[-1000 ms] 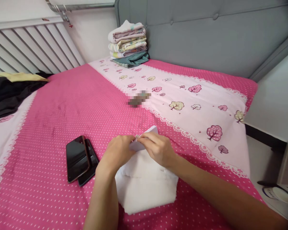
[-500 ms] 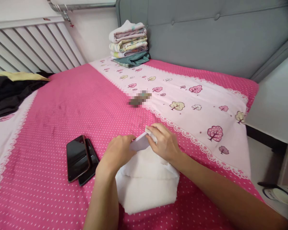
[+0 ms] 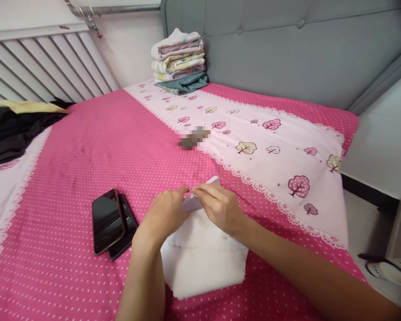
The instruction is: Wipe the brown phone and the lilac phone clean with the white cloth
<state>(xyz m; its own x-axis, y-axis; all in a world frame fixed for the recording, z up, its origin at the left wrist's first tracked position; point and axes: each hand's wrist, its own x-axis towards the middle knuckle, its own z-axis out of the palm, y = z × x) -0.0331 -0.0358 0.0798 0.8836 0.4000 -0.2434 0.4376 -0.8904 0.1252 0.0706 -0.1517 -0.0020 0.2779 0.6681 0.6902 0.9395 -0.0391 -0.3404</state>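
A thick white fleecy cloth (image 3: 207,267), folded, lies on the bed below my hands. A smooth pale-lavender strip (image 3: 191,204) stands along its far edge, its far end showing beyond my right fingers. My left hand (image 3: 163,214) is closed on the near end of this strip, thumb over the top. My right hand (image 3: 220,207) pinches at the strip's upper edge, its fingertips close to my left thumb. What exactly lies between the right fingertips is too small to make out.
Two smartphones (image 3: 108,220) lie overlapped left of my hands. A folded cloth stack (image 3: 178,58) stands by the grey headboard (image 3: 270,53). Dark clothing (image 3: 16,129) lies at the left, near a radiator (image 3: 50,67). A blurred-out object (image 3: 193,139) lies mid-bed on the pink sheet (image 3: 73,169).
My right hand has slid left along the strip toward my left hand, uncovering the strip's far end. The left hand has stayed in place.
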